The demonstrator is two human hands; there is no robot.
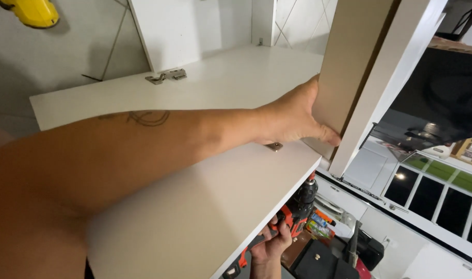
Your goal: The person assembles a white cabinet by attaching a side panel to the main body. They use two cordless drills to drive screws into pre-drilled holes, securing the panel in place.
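Here left hand (292, 116) presses flat on panel (349, 62); right hand (272, 243) grips drill (298, 206)

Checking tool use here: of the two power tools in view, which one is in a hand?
The red-and-black drill below the panel edge, gripped by the right hand; the yellow tool sits untouched.

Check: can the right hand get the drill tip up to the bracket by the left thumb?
Probably not from there. The right hand holds the drill under the panel; the bracket sits on top, by the left hand. It must come round the panel's edge first.
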